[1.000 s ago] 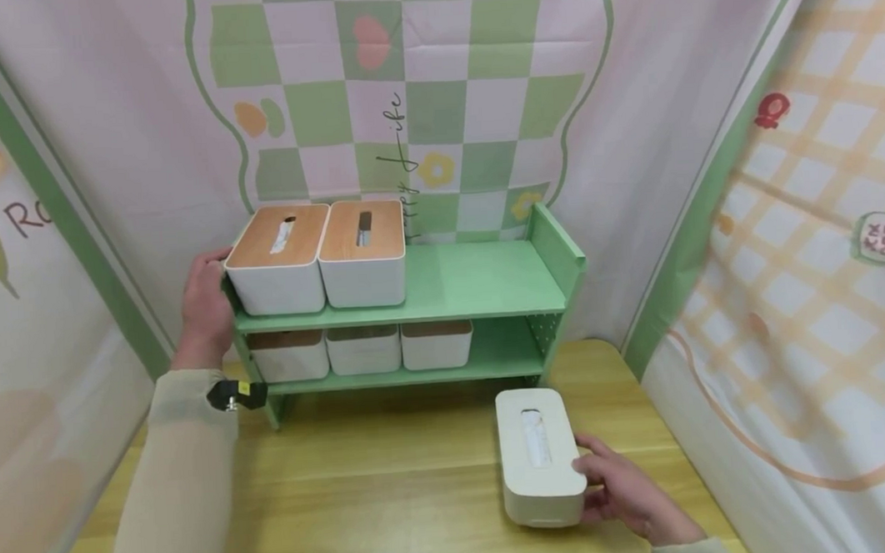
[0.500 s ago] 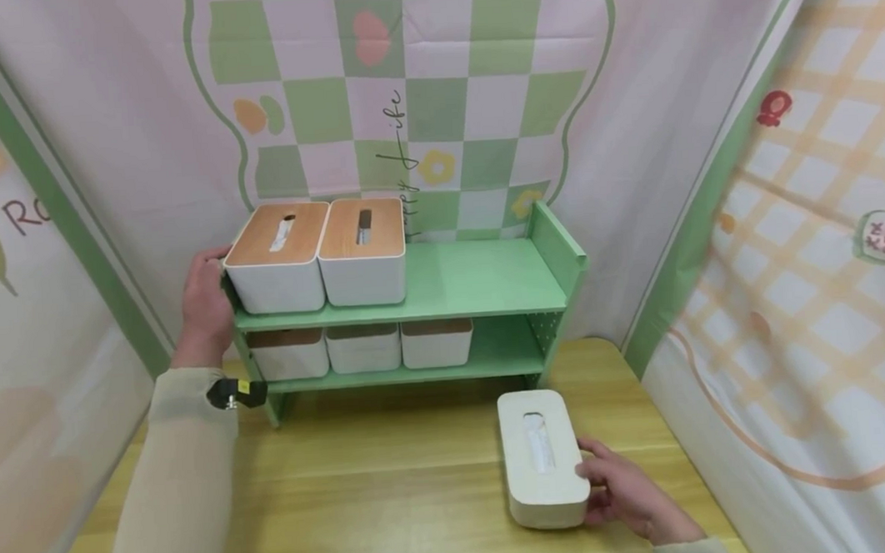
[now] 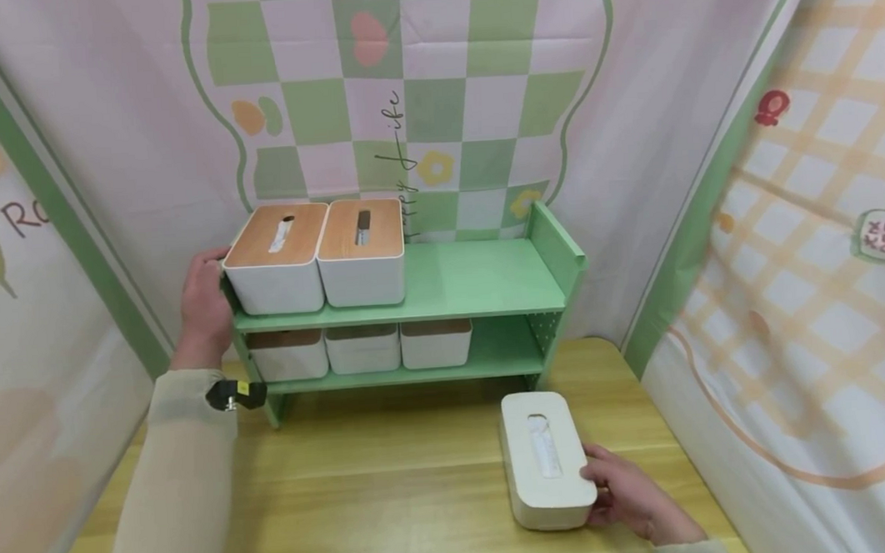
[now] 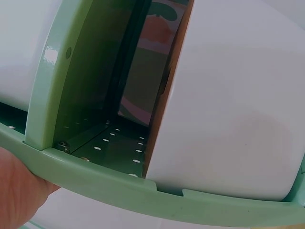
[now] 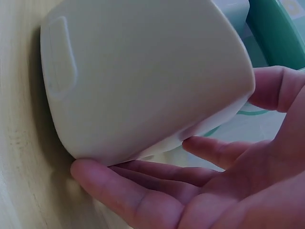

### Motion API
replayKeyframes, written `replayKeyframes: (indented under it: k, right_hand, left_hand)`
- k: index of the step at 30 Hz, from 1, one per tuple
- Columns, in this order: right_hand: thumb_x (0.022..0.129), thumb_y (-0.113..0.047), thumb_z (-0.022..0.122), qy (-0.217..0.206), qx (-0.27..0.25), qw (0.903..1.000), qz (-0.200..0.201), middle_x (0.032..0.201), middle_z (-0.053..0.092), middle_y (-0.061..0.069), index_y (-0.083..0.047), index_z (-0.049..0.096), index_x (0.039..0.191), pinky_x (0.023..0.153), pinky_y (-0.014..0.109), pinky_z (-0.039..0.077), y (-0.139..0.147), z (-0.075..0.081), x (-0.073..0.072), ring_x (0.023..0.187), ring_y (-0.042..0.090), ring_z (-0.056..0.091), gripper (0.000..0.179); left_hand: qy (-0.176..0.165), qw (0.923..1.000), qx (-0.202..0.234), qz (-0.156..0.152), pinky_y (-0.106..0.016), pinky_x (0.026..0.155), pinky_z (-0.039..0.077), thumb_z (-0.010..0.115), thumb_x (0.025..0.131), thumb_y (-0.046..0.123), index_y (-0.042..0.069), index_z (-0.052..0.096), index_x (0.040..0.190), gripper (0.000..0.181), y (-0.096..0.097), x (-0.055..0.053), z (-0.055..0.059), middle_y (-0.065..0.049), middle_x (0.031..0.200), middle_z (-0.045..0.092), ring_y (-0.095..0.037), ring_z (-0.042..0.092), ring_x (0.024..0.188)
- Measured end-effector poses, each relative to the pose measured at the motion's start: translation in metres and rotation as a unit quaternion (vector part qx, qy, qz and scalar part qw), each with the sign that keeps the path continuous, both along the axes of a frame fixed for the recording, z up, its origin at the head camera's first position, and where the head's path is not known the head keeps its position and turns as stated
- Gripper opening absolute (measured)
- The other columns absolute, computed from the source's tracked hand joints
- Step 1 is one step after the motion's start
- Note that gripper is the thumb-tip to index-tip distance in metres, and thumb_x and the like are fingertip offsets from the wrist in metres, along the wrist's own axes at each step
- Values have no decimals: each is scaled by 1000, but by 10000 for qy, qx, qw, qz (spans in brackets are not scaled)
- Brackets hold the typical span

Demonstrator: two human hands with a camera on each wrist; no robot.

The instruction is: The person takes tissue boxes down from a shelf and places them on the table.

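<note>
A cream tissue box (image 3: pixel 530 456), with an oval slot showing white tissue, is at the front right of the wooden table. My right hand (image 3: pixel 626 488) holds its right side in the head view, thumb at the lid edge. In the right wrist view, the fingers (image 5: pixel 128 195) lie along its side, one fingertip at the lower edge beside the table. My left hand (image 3: pixel 207 301) grips the left side panel of a green two-tier shelf (image 3: pixel 480 279); its fingertips are mostly hidden behind the panel. In the left wrist view, only part of that hand (image 4: pixel 19 191) shows beside the panel.
Two white tissue boxes with wood lids, a left one (image 3: pixel 280 272) and a right one (image 3: pixel 363 264), stand on the upper tier's left. Below are three more white boxes, including a right one (image 3: pixel 437 345). Printed curtains (image 3: pixel 774 292) enclose the wooden table (image 3: pixel 363 489).
The cream tissue box has shifted slightly right and nearer, its lid tipping so that less of its front end shows. My right hand has moved slightly with it. My left hand stays at the shelf.
</note>
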State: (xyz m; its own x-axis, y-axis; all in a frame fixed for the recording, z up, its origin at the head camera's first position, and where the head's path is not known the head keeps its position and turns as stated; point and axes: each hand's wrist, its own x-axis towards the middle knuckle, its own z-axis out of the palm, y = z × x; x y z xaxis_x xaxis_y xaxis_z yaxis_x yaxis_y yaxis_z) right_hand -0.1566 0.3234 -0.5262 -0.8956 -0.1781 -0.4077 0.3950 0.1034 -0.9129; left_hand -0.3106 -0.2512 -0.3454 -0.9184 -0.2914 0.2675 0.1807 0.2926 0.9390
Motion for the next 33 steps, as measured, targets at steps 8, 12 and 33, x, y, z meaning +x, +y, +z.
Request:
replayKeyframes:
  k: [8, 12, 33]
  right_hand:
    - [95, -8, 48, 107, 274, 9992, -271, 111, 62, 20, 13, 13, 151, 76, 49, 55, -1, 3, -3, 90, 31, 66, 70]
    - [95, -8, 51, 260, 744, 9953, -569, 114, 64, 23, 9, 25, 150, 75, 46, 56, -7, 10, -5, 91, 32, 67, 64]
    - [85, -26, 73, 3273, 4829, 8073, 897, 135, 52, 29, -3, 62, 132, 101, 61, 39, -68, 39, 15, 124, 47, 49, 54]
  left_hand:
    - [26, 10000, -17, -19, -47, 115, 23, 16, 106, 41, 13, 39, 148, 55, 0, 1, 0, -9, 155, 37, -28, 30, 142]
    - [31, 10000, -32, -1, -47, 115, 23, 16, 106, 40, 13, 39, 148, 55, -1, 1, 0, -9, 155, 37, -28, 30, 142]
    - [68, 9999, -149, 56, -46, 115, 22, 17, 106, 40, 14, 40, 147, 55, 0, -1, -1, -8, 154, 39, -26, 30, 142]
